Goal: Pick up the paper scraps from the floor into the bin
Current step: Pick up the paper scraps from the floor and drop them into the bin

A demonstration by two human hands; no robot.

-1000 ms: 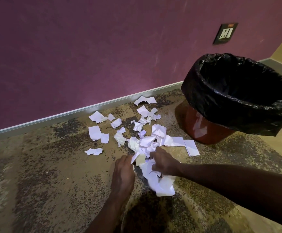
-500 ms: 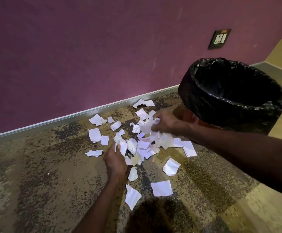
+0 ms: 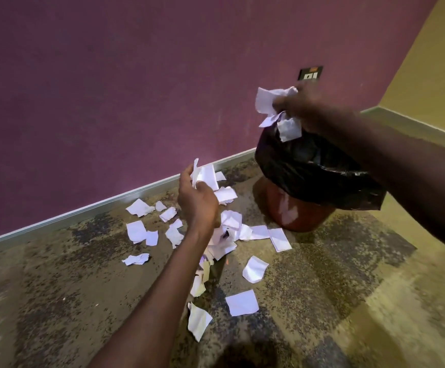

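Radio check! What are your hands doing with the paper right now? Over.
Right hand grips a bunch of scraps above the bin. Left hand holds a few scraps. Many scraps on the floor. Nothing blocking the bin.

scraps [image 3: 242, 302]: white torn paper, tons scattered on floor btwn wall & bin | bin [image 3: 299, 215]: reddish-brown, black liner, upright nr corner

2 bare forearms, no sleeves visible.
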